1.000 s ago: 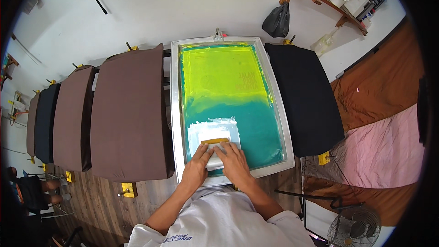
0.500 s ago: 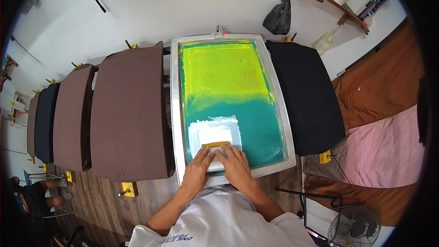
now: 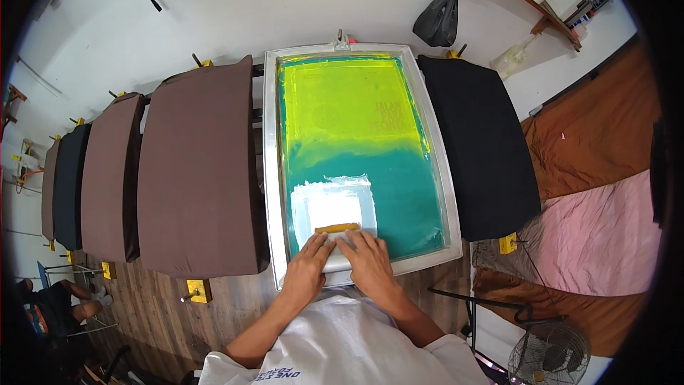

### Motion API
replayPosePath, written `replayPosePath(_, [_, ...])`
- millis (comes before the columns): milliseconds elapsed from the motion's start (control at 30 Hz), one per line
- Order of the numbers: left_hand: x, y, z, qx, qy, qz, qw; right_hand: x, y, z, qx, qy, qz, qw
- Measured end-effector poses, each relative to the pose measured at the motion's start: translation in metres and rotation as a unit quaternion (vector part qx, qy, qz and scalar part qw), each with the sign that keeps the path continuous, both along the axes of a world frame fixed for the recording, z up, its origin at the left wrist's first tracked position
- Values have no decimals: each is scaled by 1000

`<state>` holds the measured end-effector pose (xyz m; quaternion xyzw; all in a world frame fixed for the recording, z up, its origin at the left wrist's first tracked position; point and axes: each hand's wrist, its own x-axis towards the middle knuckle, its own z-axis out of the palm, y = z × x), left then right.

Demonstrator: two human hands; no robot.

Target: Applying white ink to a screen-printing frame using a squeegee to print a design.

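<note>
A screen-printing frame with a pale metal rim lies in front of me, its mesh green near me and coated yellow-green at the far end. Both hands grip a squeegee near the frame's close edge, left of centre. Its yellow-brown strip faces away from me, and my fingers partly cover its pale body. My left hand is closed on the left part, my right hand on the right part, thumbs close together. White ink lies in a rectangular patch just beyond the squeegee.
Brown fabric covers a board to the left, with more covered boards past it. A black-covered board flanks the frame's right side. A fan stands at lower right, near brown and pink cloth. Someone sits at lower left.
The squeegee has come slightly nearer to me along the mesh, and the white patch beyond it shows a bit longer. My view has shifted a little; both hands keep their grip.
</note>
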<state>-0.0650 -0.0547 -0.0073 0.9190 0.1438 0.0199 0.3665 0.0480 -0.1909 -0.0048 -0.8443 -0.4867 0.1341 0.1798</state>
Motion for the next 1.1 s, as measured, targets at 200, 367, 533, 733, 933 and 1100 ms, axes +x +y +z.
replayPosePath(200, [3,-3,3,-3,-13,10,1000,2,-3,7,5,-21,0,1000])
replayPosePath(367, [-5,-13,0,-26,-4,30,999,3,-7,5,22,7,3,1000])
replayPosePath(533, [-10,-12,-4,24,-27,33,999,-6,-8,-1,43,-8,-1,999])
replayPosePath(733, [-7,-14,4,22,-46,41,998,-7,-9,5,57,-11,-7,998])
replayPosePath(933, [-12,-17,6,25,-37,34,998,-12,-13,5,43,10,-10,999])
replayPosePath(1100, [-18,-17,2,-11,-35,19,999,-15,-17,7,9,24,-10,1000])
